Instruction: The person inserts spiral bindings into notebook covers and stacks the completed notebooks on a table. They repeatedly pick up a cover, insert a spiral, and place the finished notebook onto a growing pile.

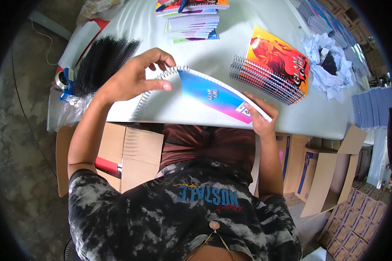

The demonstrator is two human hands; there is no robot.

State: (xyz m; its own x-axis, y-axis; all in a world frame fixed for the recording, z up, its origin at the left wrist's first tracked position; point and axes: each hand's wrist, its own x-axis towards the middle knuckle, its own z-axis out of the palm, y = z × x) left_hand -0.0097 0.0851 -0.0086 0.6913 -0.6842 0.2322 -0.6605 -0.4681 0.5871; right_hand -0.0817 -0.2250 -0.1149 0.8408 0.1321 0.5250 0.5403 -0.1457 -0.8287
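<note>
A thin notebook (213, 96) with a blue-to-pink cover is held tilted above the table's near edge. My right hand (263, 117) grips its right end, thumb on the cover and fingers behind. At the notebook's upper left corner, a dark spiral binding coil (172, 71) runs through the first holes of the punched edge. The rest of that coil trails down to the left, behind my left hand (137, 74). My left thumb and fingers are spread apart around the coil; whether they touch it I cannot tell.
A heap of black coils (103, 61) lies left on the white table (152, 37), beside a blue tape dispenser (66, 85). Bound orange-red notebooks (276, 65) are stacked at right, near crumpled paper (311, 50). Another notebook pile (191, 26) stands far back. Cardboard boxes (141, 152) sit below.
</note>
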